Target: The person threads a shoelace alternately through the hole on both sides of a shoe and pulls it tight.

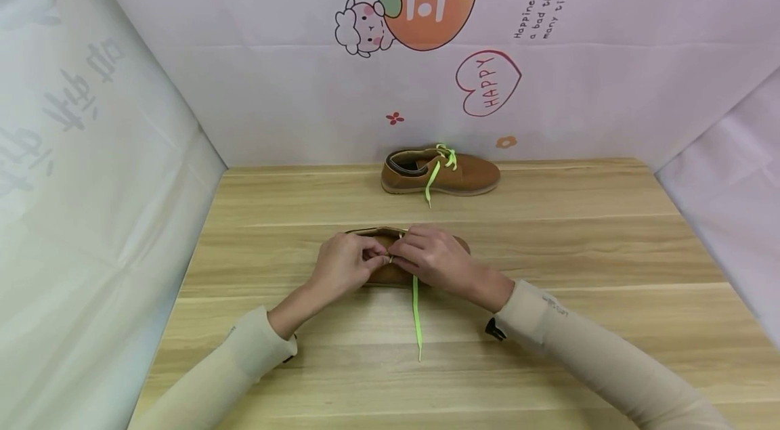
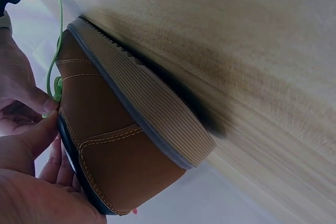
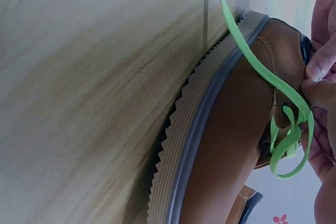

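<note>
A brown leather shoe (image 1: 390, 274) sits on the table, toe to the right, partly hidden under both hands. My left hand (image 1: 342, 261) pinches the neon-green shoelace near the eyelets with thumb and forefinger. Meeting it there, fingertip to fingertip, my right hand (image 1: 435, 257) pinches the lace as well. Only a tiny bit of lace shows between the fingertips. One long lace end (image 1: 417, 315) hangs over the near side onto the table. In the right wrist view, a loose loop of the green shoelace (image 3: 287, 142) stands out by an eyelet.
Behind, close to the back wall, stands a second brown shoe (image 1: 478, 173) with its green lace (image 1: 432, 179) threaded and one end hanging down. Printed white cloth walls (image 1: 292, 98) enclose the wooden table (image 1: 579, 227) at the back and both sides.
</note>
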{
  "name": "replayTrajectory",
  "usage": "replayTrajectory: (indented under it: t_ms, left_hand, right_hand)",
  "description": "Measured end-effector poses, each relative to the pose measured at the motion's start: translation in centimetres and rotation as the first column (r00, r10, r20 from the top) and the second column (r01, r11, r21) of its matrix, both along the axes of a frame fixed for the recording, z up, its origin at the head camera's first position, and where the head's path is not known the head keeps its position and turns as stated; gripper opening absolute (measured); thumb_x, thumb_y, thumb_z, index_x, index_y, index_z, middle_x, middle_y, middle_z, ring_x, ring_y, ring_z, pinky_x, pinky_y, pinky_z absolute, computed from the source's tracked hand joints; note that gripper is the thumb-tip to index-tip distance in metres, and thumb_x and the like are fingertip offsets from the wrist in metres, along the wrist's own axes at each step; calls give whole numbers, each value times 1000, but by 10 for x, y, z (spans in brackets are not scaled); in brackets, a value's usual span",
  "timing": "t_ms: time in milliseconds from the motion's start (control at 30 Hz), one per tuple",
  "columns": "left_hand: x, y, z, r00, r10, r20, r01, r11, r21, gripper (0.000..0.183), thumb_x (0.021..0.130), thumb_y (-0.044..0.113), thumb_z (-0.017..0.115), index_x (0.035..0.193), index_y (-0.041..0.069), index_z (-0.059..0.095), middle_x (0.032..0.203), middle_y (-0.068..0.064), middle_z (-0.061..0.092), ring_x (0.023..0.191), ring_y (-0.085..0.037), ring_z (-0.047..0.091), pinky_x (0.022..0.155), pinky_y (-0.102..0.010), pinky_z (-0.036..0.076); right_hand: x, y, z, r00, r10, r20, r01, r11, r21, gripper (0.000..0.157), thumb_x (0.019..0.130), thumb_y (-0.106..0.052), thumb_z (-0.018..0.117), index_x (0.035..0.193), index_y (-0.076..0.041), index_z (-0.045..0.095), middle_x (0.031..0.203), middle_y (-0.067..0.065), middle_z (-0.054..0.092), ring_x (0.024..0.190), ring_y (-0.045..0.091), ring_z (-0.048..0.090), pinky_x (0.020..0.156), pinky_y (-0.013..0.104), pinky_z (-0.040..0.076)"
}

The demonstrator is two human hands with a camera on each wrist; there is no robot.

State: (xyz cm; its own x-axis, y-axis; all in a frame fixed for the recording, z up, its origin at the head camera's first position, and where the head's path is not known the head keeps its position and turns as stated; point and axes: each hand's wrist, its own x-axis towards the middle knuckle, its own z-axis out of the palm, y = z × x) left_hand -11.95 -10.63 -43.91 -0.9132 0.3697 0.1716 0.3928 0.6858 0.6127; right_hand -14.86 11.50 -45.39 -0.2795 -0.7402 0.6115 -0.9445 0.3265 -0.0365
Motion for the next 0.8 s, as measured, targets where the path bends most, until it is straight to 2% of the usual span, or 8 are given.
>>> replayTrajectory:
  t_ms: [233, 500, 800]
  left_hand:
    - [0, -1, 0, 1000, 6, 15, -6, 1000, -12, 5, 93, 17, 82, 89, 16, 84, 76, 11, 75, 65, 2, 62, 61, -24, 51]
    - [0, 0, 0, 1000, 5, 21, -5, 1000, 0, 4, 91, 16, 84, 87, 18, 83, 76, 11, 75, 66, 1, 63, 61, -24, 50]
    - [-1, 1, 0, 1000, 18, 11, -18, 1000, -1, 5, 91, 19, 85, 87, 18, 83, 75, 12, 75, 67, 1, 64, 63, -26, 51]
  right_hand:
    - [3, 1, 3, 999, 17, -41, -15, 998, 53, 13, 95, -1, 77, 107, -5, 81, 99, 3, 80, 93, 15, 73, 86, 28, 61]
    - [3, 3, -2, 996, 37, -78, -35, 999, 23, 14, 95, -2, 76, 106, -6, 82, 103, 4, 81, 95, 18, 75, 86, 33, 62]
    - [8, 5, -3, 1000, -1, -20, 0, 999, -49, 10, 97, -3, 75, 104, -5, 81, 108, 7, 81, 99, 21, 77, 86, 37, 62]
